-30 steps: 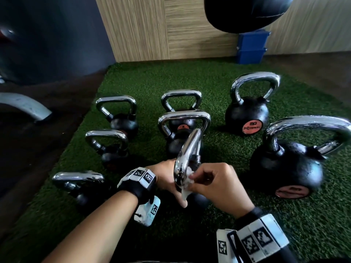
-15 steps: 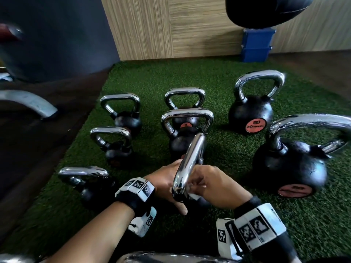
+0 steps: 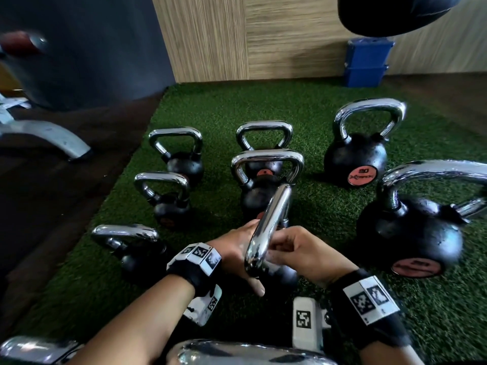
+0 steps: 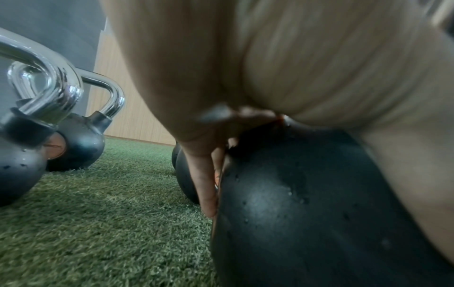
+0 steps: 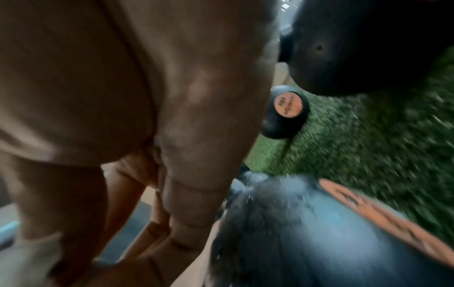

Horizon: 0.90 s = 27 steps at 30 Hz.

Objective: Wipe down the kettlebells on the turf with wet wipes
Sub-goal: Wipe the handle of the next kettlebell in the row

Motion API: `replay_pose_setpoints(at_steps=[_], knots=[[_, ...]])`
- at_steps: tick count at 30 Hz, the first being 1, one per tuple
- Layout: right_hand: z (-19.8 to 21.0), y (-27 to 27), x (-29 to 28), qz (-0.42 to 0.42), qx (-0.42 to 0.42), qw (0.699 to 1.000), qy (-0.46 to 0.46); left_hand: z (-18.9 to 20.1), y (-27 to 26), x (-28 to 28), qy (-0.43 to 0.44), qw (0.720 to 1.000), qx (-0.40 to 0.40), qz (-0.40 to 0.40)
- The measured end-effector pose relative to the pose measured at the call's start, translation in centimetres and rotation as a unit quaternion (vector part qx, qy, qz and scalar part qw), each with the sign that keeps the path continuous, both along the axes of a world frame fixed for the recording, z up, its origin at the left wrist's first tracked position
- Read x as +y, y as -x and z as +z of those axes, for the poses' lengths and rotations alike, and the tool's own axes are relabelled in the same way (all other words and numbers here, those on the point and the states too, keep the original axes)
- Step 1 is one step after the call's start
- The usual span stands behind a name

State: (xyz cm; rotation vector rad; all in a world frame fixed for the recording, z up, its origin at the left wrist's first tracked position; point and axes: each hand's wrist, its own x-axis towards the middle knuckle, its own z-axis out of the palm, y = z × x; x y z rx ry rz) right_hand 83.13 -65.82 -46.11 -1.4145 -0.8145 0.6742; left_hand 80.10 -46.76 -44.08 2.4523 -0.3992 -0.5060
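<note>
The near kettlebell (image 3: 274, 272) is steadied by the flat, relaxed left hand (image 3: 237, 248); its handle base is wiped by the right hand (image 3: 297, 251), curled on a barely visible wipe. Next, the ball is to be wiped.

Left hand (image 3: 237, 248) flat, right hand (image 3: 303, 251) fingers curled.

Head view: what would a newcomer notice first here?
The chrome handle of the nearest kettlebell, flanked by the left hand and right hand. Around it, black kettlebells stand on green turf, the biggest kettlebell at right.
</note>
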Motion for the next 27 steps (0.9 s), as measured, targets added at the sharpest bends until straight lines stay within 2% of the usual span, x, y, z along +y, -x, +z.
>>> replay_pose_setpoints(at_steps=[3, 5, 7, 11, 15, 18, 22, 24, 27], knots=[[-0.8, 0.5, 0.4, -0.005, 0.160, 0.982, -0.099, -0.3, -0.2, 0.0, -0.015, 1.000, 0.006, -0.007], [-1.0, 0.4, 0.8, -0.020, 0.234, 0.962, -0.141, -0.5, -0.4, 0.0, -0.031, 0.999, 0.013, -0.011], [-1.2, 0.4, 0.9, -0.023, 0.267, 0.949, -0.166, -0.8, -0.5, 0.0, -0.036, 0.999, 0.017, -0.016], [-1.2, 0.9, 1.0, 0.003, 0.286, 0.937, -0.202, -1.2, -0.5, 0.1, 0.014, 1.000, 0.020, 0.003], [-0.8, 0.1, 1.6, -0.062, 0.306, 0.919, -0.241, -1.2, -0.5, 0.1, -0.038, 0.998, -0.033, -0.028], [-0.9, 0.1, 2.0, -0.104, 0.309, 0.908, -0.264, -0.8, -0.3, -0.1, -0.047, 0.996, -0.057, -0.055], [-0.5, 0.3, 2.6, -0.153, 0.238, 0.921, -0.269, 0.2, 0.1, -0.5, -0.010, 0.998, -0.042, -0.055], [0.0, -0.5, 3.0, -0.225, 0.193, 0.916, -0.271, 0.1, 0.2, -0.3, 0.006, 0.999, -0.042, -0.026], [0.5, -1.3, 3.0, -0.339, 0.119, 0.908, -0.215, -0.1, 0.3, -0.1, 0.001, 0.999, -0.048, -0.016]])
